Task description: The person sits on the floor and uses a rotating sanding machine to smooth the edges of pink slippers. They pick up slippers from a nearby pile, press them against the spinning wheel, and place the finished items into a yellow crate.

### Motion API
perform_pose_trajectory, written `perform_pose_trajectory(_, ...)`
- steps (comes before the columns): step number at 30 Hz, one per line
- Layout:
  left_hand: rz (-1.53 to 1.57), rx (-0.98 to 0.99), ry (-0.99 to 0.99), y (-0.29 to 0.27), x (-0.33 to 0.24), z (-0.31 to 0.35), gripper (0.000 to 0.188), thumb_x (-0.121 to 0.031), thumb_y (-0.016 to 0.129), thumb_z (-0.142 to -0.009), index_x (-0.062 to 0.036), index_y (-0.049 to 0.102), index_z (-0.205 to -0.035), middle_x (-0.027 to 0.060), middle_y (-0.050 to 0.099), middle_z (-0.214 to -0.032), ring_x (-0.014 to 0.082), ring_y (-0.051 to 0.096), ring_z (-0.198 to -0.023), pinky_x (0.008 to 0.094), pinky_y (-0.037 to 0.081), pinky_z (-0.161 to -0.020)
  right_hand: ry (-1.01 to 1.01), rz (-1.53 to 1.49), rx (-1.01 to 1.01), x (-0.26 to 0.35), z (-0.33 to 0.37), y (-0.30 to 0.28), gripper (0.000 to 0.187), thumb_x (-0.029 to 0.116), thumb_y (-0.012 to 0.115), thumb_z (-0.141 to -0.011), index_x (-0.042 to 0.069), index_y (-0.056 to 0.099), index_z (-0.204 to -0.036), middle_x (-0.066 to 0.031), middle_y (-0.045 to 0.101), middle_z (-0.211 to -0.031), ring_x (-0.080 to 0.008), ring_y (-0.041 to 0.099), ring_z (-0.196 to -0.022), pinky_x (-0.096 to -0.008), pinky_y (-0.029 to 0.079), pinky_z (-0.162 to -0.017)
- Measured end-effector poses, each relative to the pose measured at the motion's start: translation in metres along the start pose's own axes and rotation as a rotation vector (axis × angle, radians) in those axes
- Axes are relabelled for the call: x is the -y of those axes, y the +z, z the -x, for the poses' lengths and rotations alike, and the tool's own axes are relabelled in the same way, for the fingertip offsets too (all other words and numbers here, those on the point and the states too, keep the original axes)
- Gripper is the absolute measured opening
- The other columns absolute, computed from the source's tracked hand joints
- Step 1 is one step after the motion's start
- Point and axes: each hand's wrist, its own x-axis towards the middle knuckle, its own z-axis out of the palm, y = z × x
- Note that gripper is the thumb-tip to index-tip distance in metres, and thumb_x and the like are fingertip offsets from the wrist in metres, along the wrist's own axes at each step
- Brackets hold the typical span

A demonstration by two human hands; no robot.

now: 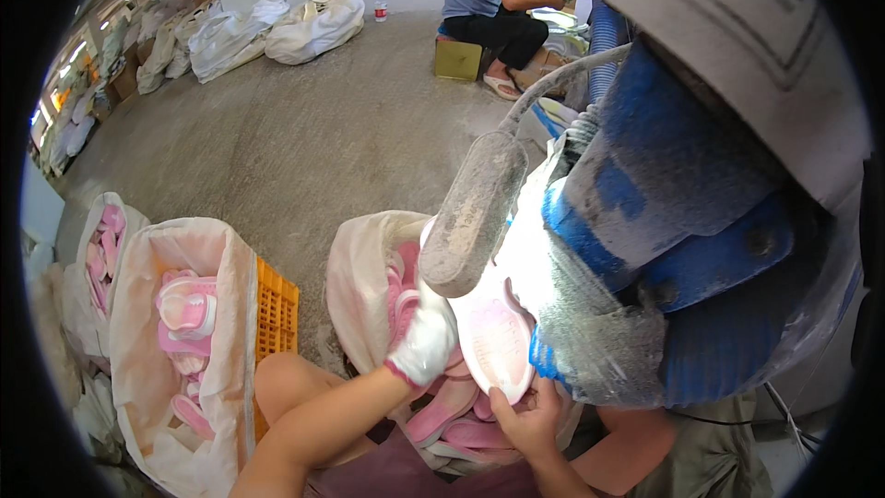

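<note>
A pink slipper (495, 337) with a white rim lies tilted under bright light beside the blue grinding machine (636, 175). My right hand (533, 417), bare, pinches its near end between thumb and fingers. Along its left edge is my left hand (428, 339) in a white glove, closed on the slipper; the lamp hides most of those fingers. The dust-coated lamp (475, 212) hangs on a bent arm just above and covers the slipper's far end. Below my hands, several pink slippers (447, 410) fill a white sack (355, 267).
To my left, a cloth-lined orange crate (278, 309) holds more pink slippers, with another sack (106, 249) beyond it. Stuffed white sacks (318, 28) and a bottle (381, 5) stand along the far wall. Another person (484, 0) sits on a yellow box (458, 59) beside the machines.
</note>
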Motion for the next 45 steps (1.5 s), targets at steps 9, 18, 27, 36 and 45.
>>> perform_pose_trajectory(9,0.396,-0.406,0.455,-0.072,-0.088,0.018,0.042,-0.029,0.045,-0.099,-0.0008,0.044,-0.131,0.0144,0.055,-0.12,0.0199,0.058,-0.105,0.0341,0.048,-0.092,0.238,0.443,-0.006,-0.139,-0.067,-0.066,0.058,0.02,0.068,-0.082,-0.001,0.047,-0.132,-0.0159,0.061,-0.119,-0.0261,0.059,-0.109,-0.0362,0.047,-0.091)
perform_pose_trajectory(18,0.063,-0.125,0.099,-0.015,-0.076,0.018,0.015,-0.011,0.049,-0.098,-0.0039,0.055,-0.11,0.0067,0.063,-0.094,0.0142,0.061,-0.081,0.0277,0.049,-0.078,0.23,1.141,0.175,-0.139,-0.045,-0.069,0.034,0.019,0.06,-0.083,0.003,0.061,-0.113,-0.0203,0.064,-0.108,-0.0364,0.062,-0.099,-0.0436,0.048,-0.087)
perform_pose_trajectory(27,0.179,-0.027,-0.18,-0.01,-0.023,0.009,0.046,-0.028,0.055,-0.097,0.0038,0.048,-0.13,0.0143,0.058,-0.124,0.0213,0.057,-0.111,0.0332,0.047,-0.095,0.327,-0.307,-0.339,-0.068,0.024,-0.1,0.034,-0.007,0.064,-0.077,-0.002,0.061,-0.11,-0.0067,0.063,-0.108,-0.017,0.058,-0.098,-0.0307,0.045,-0.087)
perform_pose_trajectory(36,0.597,0.088,-0.064,0.02,-0.07,0.01,0.052,-0.043,0.04,-0.1,-0.0001,0.051,-0.128,0.0133,0.06,-0.12,0.0248,0.056,-0.115,0.0377,0.044,-0.102,0.136,0.044,-0.288,-0.061,0.002,-0.135,0.039,-0.001,0.066,-0.079,-0.003,0.057,-0.117,-0.0112,0.06,-0.118,-0.0202,0.058,-0.107,-0.0325,0.046,-0.091)
perform_pose_trajectory(45,0.222,0.109,0.241,0.058,-0.087,0.001,0.046,-0.015,0.05,-0.097,-0.0022,0.034,-0.139,0.0119,0.05,-0.133,0.0211,0.048,-0.122,0.0358,0.04,-0.104,0.088,0.077,-0.347,-0.041,-0.019,-0.137,0.042,0.0,0.066,-0.08,-0.004,0.054,-0.12,-0.0124,0.059,-0.118,-0.0215,0.058,-0.107,-0.0334,0.045,-0.093)
